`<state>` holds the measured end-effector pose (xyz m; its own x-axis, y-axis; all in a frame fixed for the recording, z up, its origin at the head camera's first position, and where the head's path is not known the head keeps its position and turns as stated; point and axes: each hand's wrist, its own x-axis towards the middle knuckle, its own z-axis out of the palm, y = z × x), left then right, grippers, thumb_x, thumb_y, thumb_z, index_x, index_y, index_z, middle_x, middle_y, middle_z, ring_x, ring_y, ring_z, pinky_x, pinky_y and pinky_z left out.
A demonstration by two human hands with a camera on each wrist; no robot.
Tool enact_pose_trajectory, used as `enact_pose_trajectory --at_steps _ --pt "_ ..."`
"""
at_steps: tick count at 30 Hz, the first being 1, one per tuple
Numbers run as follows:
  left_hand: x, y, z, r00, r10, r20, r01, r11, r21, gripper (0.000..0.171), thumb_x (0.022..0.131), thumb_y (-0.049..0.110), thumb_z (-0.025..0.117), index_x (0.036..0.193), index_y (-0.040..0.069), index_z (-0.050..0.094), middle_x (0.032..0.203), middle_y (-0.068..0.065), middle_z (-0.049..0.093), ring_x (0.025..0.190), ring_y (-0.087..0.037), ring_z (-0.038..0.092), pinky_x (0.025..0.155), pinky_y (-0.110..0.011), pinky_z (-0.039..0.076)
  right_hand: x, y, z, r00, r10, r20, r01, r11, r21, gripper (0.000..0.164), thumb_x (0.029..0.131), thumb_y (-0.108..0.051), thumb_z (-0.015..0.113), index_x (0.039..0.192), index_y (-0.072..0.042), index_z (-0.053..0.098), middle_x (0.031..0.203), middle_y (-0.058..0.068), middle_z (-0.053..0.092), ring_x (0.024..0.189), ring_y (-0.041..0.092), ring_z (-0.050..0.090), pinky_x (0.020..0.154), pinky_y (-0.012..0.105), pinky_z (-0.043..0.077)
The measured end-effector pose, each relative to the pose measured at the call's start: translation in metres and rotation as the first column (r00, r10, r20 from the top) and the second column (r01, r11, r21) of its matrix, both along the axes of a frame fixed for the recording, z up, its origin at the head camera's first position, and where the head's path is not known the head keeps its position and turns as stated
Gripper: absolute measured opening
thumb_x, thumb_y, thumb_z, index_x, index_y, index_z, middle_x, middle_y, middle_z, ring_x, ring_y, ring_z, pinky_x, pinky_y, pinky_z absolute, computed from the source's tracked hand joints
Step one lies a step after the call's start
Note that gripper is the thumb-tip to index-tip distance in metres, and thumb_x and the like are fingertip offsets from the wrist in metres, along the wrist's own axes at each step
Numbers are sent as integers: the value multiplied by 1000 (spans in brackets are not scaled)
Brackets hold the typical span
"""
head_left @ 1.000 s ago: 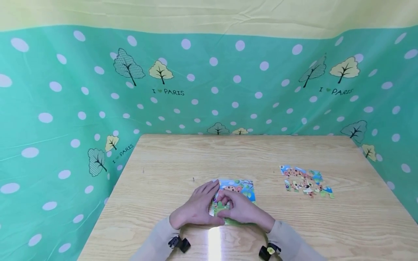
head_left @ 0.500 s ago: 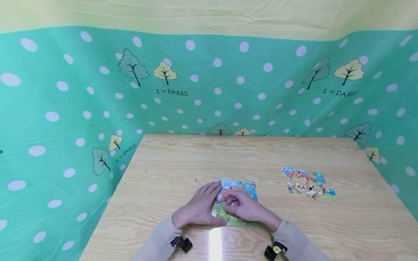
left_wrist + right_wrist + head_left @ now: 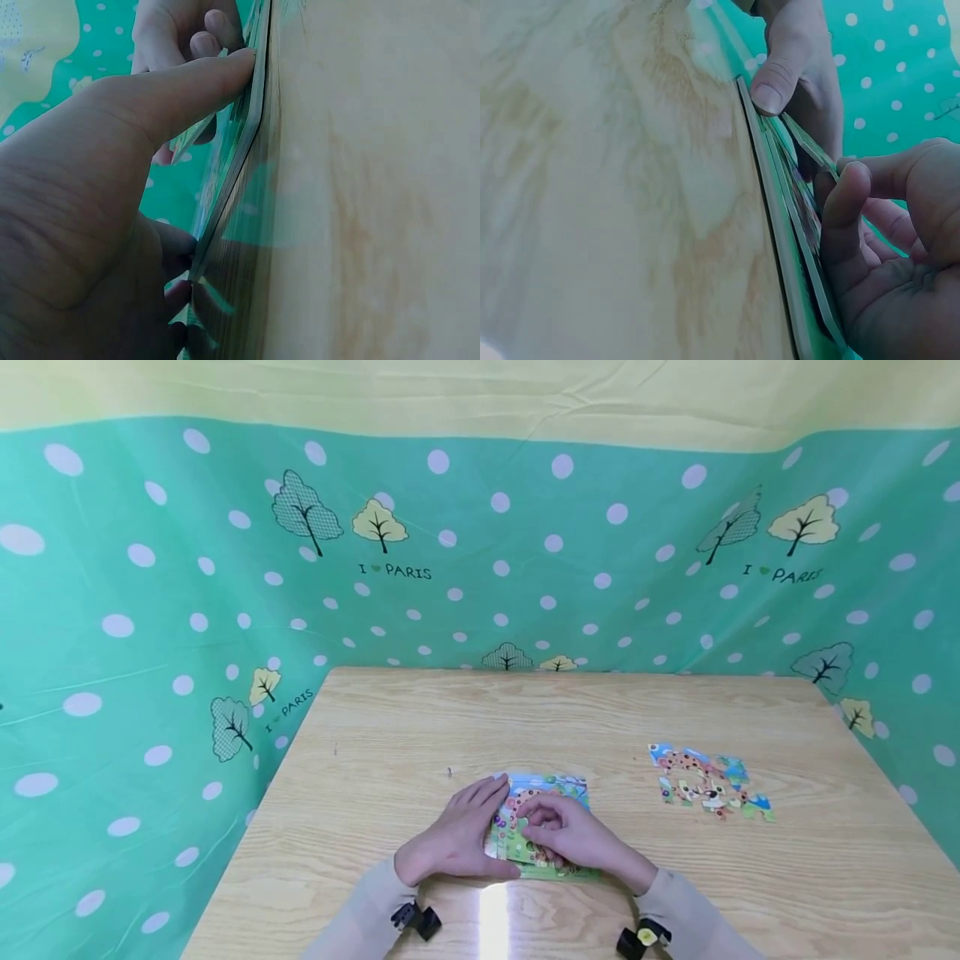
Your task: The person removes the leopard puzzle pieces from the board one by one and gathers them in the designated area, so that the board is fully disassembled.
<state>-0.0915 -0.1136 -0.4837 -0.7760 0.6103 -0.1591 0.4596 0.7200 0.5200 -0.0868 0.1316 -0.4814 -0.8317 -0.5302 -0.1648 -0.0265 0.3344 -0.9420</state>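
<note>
A jigsaw puzzle board [image 3: 572, 785] with a cartoon animal picture lies flat near the table's front. My left hand [image 3: 459, 833] rests along its left side, fingers stretched out, and the thumb [image 3: 202, 79] presses on the near rim. Over the board's lower middle, my right hand [image 3: 576, 837] pinches a green jigsaw puzzle piece [image 3: 806, 141] between thumb and curled fingers. That piece is tilted, its far end raised off the board in the right wrist view. The right hand hides the board's lower right part.
To the right, several jigsaw pieces [image 3: 708, 783] lie loosely grouped on the wooden table [image 3: 390, 727]. A tiny dark speck [image 3: 449, 772] sits beyond the left hand. A green dotted cloth [image 3: 450, 560] hangs behind the table and at its sides.
My right hand has shifted slightly right over the board, and the green piece's left end now shows lifted. The left hand stays in place. The loose pieces have not moved.
</note>
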Motion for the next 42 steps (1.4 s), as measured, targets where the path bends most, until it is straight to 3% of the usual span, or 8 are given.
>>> enact_pose_trajectory --at_steps 8,12,19,30,42 --pt "0 -1 -1 1000 1 -5 -1 1000 8 126 78 70 81 170 8 22 181 -5 16 166 -33 16 134 -59 18 0 10 2 999 -11 39 11 1000 -20 31 103 -18 70 129 -1 67 101 10 71 55 5 56 48 20 52" --pt "0 -1 -1 1000 -3 -12 3 1000 3 126 78 71 81 170 8 22 181 -5 16 166 -33 17 134 -58 18 -1 17 3 1000 -24 -5 24 1000 -7 32 102 -18 72 129 0 67 101 10 73 64 5 61 57 19 54" --pt "0 0 -2 1000 -3 -12 3 1000 -4 127 77 71 81 171 8 21 181 -6 16 166 -32 17 134 -57 19 -2 32 4 999 -49 -10 49 999 6 34 99 -20 76 124 1 67 101 11 76 59 4 55 51 18 47" --pt "1 1 -1 1000 4 7 -4 1000 4 127 77 71 82 171 9 22 181 -5 16 166 -31 16 134 -57 18 -3 58 0 994 -108 -24 109 993 48 28 101 -26 74 118 -4 72 88 6 71 59 5 53 53 21 49" --pt "1 1 0 1000 15 13 -15 1000 -2 128 78 73 80 171 9 21 181 -5 14 167 -31 15 134 -57 17 -2 84 -1 982 -189 5 189 980 58 29 101 -27 74 114 -1 73 85 7 72 56 7 52 52 21 47"
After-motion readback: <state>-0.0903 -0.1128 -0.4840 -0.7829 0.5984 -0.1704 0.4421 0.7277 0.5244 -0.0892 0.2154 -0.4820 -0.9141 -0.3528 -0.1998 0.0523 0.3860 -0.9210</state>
